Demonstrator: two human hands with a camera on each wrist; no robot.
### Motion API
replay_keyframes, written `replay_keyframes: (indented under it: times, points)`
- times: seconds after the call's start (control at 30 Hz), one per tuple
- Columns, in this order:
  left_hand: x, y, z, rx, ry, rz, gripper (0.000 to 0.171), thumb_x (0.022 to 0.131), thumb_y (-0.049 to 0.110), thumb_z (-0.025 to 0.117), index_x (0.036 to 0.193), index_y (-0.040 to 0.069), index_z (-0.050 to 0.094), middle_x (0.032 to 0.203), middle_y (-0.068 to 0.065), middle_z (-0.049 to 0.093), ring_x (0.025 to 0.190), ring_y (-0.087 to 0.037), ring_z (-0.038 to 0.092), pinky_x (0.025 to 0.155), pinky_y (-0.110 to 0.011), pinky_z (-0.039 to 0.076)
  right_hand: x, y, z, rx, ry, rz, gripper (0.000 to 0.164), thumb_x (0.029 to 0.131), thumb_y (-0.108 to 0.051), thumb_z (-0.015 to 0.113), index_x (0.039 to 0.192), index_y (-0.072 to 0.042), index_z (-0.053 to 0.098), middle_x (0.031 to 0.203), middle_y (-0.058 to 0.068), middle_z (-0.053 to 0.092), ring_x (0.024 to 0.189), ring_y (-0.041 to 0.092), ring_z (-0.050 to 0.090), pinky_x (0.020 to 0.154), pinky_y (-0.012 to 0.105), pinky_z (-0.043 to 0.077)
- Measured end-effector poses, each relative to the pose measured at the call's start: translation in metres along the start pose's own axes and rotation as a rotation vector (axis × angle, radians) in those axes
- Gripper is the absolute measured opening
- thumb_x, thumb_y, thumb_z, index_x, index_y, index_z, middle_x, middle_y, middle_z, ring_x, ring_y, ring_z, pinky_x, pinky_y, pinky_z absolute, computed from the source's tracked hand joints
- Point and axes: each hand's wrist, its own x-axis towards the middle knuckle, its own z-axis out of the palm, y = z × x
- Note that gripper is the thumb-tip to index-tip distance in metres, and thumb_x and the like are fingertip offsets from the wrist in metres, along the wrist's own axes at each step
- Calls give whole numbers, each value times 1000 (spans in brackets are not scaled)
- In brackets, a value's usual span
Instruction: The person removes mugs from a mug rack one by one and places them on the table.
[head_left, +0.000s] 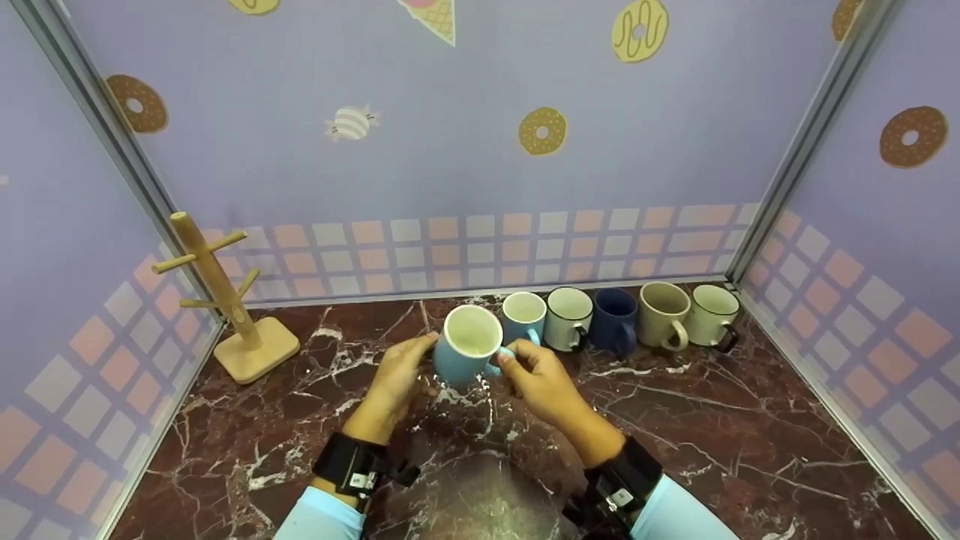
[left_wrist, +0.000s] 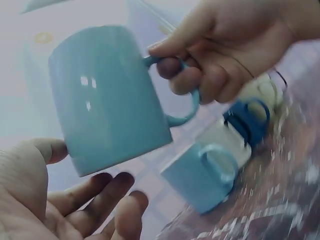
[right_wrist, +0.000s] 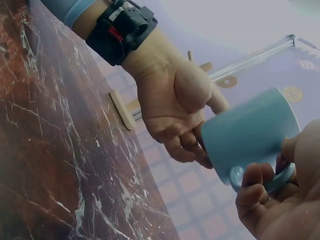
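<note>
A light blue mug (head_left: 456,364) with a pale inside is held up off the counter, tilted so its mouth faces the head camera. My right hand (head_left: 544,379) grips its handle, fingers curled through the loop in the left wrist view. On the other side is my left hand (head_left: 397,375), its thumb at the lower edge of the mug. Below the mug's base, the left fingers (left_wrist: 125,180) are loosely bent and do not wrap round it. A second light blue mug (head_left: 523,311) stands just behind the held one.
Along the back wall stand a white black-rimmed mug (head_left: 568,315), a dark blue mug (head_left: 611,319), a beige mug (head_left: 660,319) and a white mug with a dark handle (head_left: 709,319). A wooden mug tree (head_left: 255,349) with bare pegs stands at the left on the marbled counter (head_left: 712,435).
</note>
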Motion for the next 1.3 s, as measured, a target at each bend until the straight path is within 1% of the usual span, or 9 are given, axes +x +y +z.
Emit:
replay_keyframes:
  times: [0.1,0.2,0.3,0.4,0.57,0.73,0.97,1.1,1.3]
  points:
    - [-2,4,2,163,74,77,25,109,23,73,110,0,83,94,-8,75,74,-15,66,48,-20,53,5,3,0,15,63,11,30,117,-11,61,103,16,63,74,0,62,64,13,58,58,21,51]
    - [-3,5,3,362,120,168,23,104,22,77,112,2,85,98,-10,78,77,-13,64,64,-23,56,12,5,1,18,120,15,30,116,-10,61,103,17,65,76,1,64,63,14,59,58,23,53]
    - [-4,3,3,533,126,234,23,102,24,79,114,6,87,107,-10,83,89,-18,71,84,-32,60,20,8,3,22,155,29,29,116,-10,61,104,16,66,77,1,65,64,15,61,58,23,54]
    - [-5,1,5,636,106,268,21,102,25,79,113,9,87,107,-9,85,94,-23,74,90,-41,63,28,12,4,27,163,52,28,117,-9,59,105,16,66,79,2,65,65,16,64,58,23,54]
    - [-11,3,10,735,114,289,19,102,29,80,109,13,87,104,-6,84,91,-21,75,88,-44,64,37,22,10,25,182,77,25,116,-6,57,103,13,67,83,11,70,67,16,68,60,24,59]
    - [-20,5,16,847,175,364,19,101,32,80,105,16,88,112,-6,85,97,-31,80,88,-50,65,42,36,21,54,184,97,28,118,-9,58,102,13,67,87,14,75,69,15,72,66,33,68]
    - [-23,6,21,896,147,414,19,101,30,79,104,13,87,116,-10,86,108,-34,81,97,-55,66,49,53,29,122,214,112,26,117,-5,58,102,15,66,87,18,76,70,15,74,69,36,70]
    - [-25,4,22,921,135,423,18,101,28,78,104,13,87,117,-10,86,108,-35,81,96,-55,66,51,64,33,129,206,115,22,116,-2,57,107,16,66,98,31,77,77,23,81,75,43,73]
    - [-25,2,21,938,141,427,15,101,27,79,101,14,87,116,-9,86,107,-35,81,96,-55,66,57,72,38,102,198,126,20,116,-1,58,111,16,68,108,35,80,92,41,87,84,51,74]
